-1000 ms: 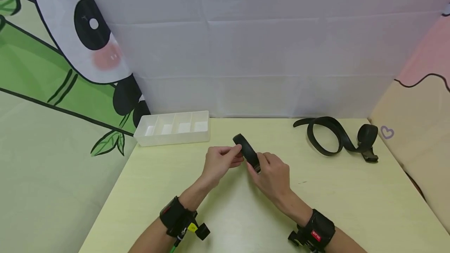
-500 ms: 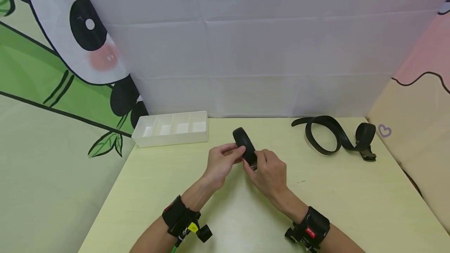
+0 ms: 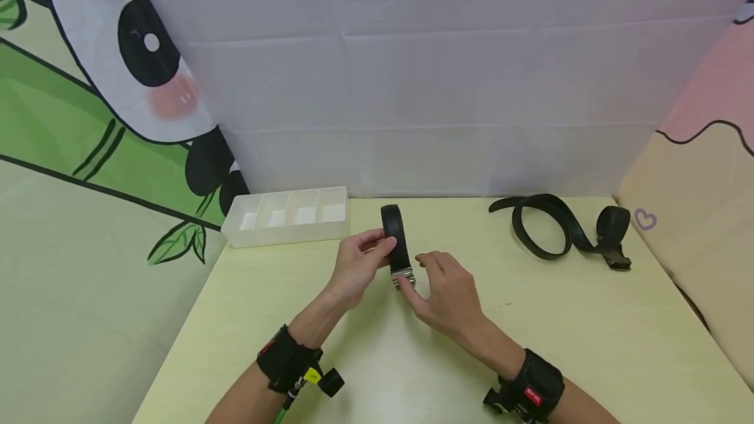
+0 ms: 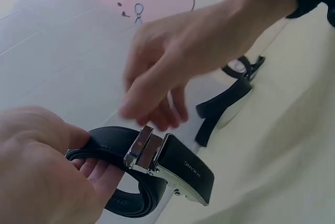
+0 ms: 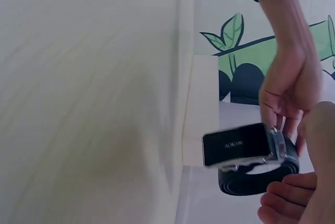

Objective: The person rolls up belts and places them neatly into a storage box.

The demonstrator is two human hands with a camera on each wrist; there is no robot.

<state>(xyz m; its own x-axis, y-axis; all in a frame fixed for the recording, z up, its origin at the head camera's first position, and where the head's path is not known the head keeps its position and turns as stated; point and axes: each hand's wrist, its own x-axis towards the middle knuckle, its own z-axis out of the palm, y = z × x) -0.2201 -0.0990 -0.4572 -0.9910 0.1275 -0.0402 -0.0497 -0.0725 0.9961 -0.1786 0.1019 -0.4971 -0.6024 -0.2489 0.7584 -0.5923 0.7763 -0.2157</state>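
Observation:
A black leather belt (image 3: 396, 235), rolled into a coil, is held up over the table by my left hand (image 3: 352, 268), which pinches the strap between thumb and fingers. Its silver-edged buckle (image 4: 184, 169) has a dark plate with lettering and points toward me. In the left wrist view the metal clamp (image 4: 141, 148) beside the plate shows, with the strap end at it. My right hand (image 3: 452, 292) is just right of the buckle, fingers spread and relaxed, thumb overlapping the buckle in the head view. In the left wrist view that hand is blurred, apart above the belt.
A second black belt (image 3: 556, 214), loosely looped with its own buckle (image 3: 617, 260), lies at the table's back right. A white tray (image 3: 285, 235) with several compartments stands at the back left. A printed cloth (image 3: 436, 84) hangs behind the table (image 3: 530, 358).
The coiled belt has turned more upright and shifted left with my left hand, bringing its buckle into view. My right hand has let go of the belt and its fingers have opened.

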